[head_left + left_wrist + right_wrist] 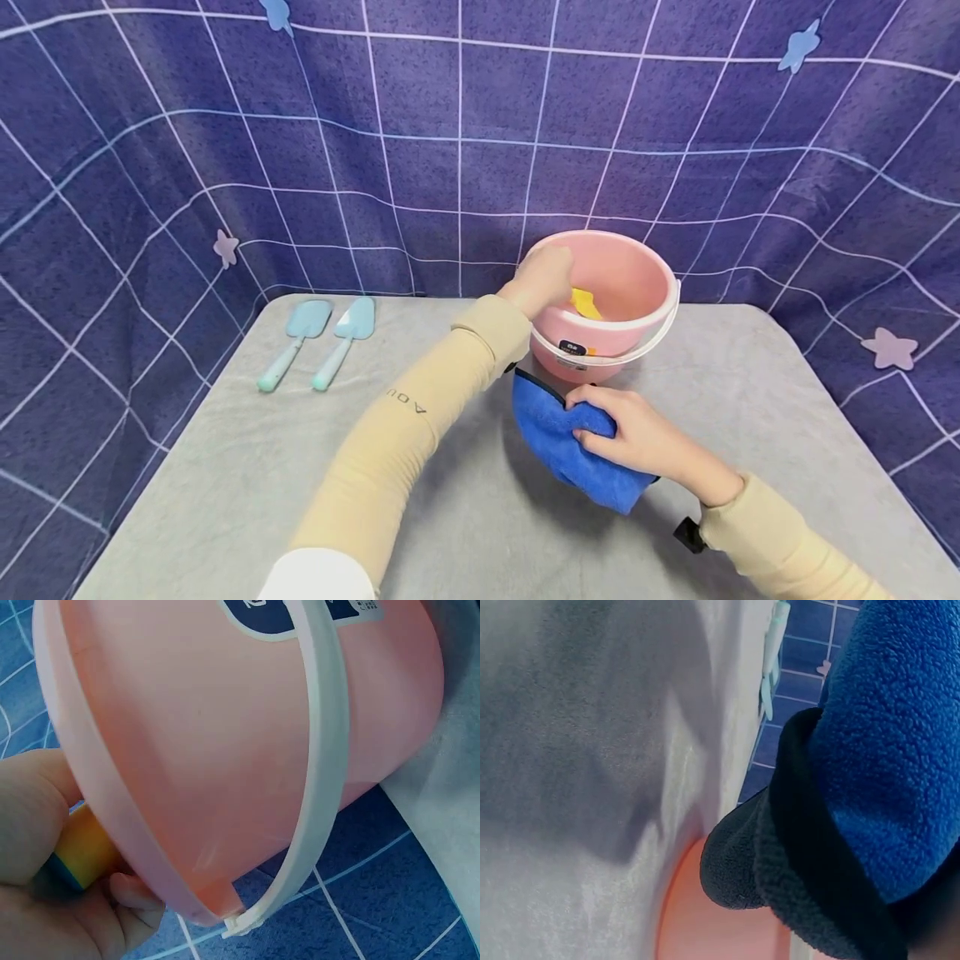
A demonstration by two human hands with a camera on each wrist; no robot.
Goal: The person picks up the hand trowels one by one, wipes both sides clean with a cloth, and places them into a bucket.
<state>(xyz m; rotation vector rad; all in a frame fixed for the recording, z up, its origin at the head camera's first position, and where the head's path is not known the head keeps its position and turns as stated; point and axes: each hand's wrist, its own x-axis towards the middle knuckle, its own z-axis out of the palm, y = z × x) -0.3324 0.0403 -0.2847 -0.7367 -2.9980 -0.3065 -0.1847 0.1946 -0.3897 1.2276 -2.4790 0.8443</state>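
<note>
At the back right stands a pink bucket (600, 333) with a white handle (326, 742). My left hand (543, 273) reaches over its rim, gripping a yellow object with a dark end (88, 844). A yellow part (585, 303) shows inside the bucket; the rest is hidden, so I cannot tell its kind. My right hand (637, 433) grips a folded blue cloth (566, 450) in front of the bucket, above the table. The right wrist view shows the cloth's fluffy blue face (900, 750) and its black edging (802, 787).
Two light-blue garden trowels, one broad (308, 318) and one pointed (356, 318), lie side by side at the back left of the grey-covered table (262, 475). A dark blue curtain (420, 167) with pale grid lines hangs behind and at both sides.
</note>
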